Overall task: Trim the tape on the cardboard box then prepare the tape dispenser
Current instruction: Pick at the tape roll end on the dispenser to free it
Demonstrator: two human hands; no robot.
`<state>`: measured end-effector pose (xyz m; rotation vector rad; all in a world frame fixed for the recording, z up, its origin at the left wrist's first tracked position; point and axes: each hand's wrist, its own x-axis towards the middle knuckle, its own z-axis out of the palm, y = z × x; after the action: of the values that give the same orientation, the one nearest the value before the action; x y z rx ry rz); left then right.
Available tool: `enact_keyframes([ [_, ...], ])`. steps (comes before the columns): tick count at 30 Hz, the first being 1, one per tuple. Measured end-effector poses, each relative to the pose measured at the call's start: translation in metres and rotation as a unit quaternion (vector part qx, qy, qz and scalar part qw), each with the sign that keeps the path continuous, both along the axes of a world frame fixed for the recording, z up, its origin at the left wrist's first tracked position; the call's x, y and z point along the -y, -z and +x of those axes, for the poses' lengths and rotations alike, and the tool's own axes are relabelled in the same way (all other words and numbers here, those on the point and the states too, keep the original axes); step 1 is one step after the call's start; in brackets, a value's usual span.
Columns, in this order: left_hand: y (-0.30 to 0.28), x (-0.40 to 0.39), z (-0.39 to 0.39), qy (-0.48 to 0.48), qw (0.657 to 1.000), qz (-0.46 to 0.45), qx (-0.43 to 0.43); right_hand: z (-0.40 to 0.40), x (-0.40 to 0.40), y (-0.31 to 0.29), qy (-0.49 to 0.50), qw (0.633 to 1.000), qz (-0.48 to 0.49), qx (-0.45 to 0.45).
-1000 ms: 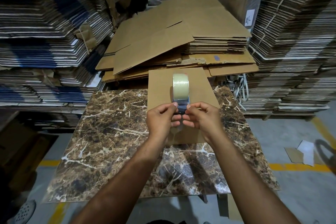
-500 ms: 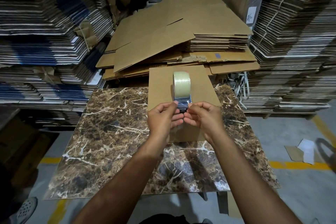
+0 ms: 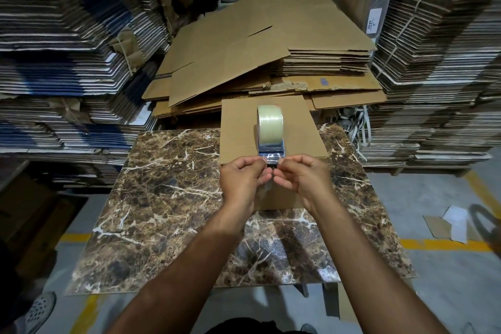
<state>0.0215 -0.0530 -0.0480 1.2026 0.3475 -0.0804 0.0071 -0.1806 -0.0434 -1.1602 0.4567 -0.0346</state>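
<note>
A tape dispenser (image 3: 270, 141) loaded with a clear roll stands on top of a closed cardboard box (image 3: 238, 130), where the left hand (image 3: 241, 182) and right hand (image 3: 301, 179) meet at its near end, fingers (image 3: 261, 164) of both pinched on the loose clear tape there, forearms reaching in side by side. The box sits at the far edge of a brown marble-patterned table (image 3: 168, 198). Behind the box lie flattened cartons (image 3: 244, 49), with bundled cardboard stacks (image 3: 439, 62) on either side and grey floor with a yellow line (image 3: 444, 245) right of the table.
</note>
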Motion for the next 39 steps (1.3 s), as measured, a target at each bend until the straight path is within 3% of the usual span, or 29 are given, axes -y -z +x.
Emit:
enact_keyframes([
  [10, 0.004, 0.001, 0.003, 0.017, 1.0, -0.022, -0.009, 0.001, 0.003, 0.003, 0.01, 0.999, 0.029, -0.018],
  [15, 0.003, 0.005, 0.004, 0.018, 1.0, 0.004, -0.01, 0.002, 0.003, 0.0, 0.008, 1.0, -0.004, -0.015],
  [20, 0.0, 0.003, 0.006, 0.03, 0.999, -0.009, -0.018, 0.005, -0.006, -0.003, 0.013, 0.995, -0.1, 0.002],
  [32, 0.005, -0.006, 0.008, 0.049, 0.997, -0.049, -0.033, 0.009, 0.006, 0.004, -0.017, 0.999, -0.034, -0.004],
  [39, 0.009, -0.013, 0.005, 0.105, 0.993, 0.053, 0.025, 0.004, 0.009, -0.002, -0.064, 0.981, -0.18, 0.022],
])
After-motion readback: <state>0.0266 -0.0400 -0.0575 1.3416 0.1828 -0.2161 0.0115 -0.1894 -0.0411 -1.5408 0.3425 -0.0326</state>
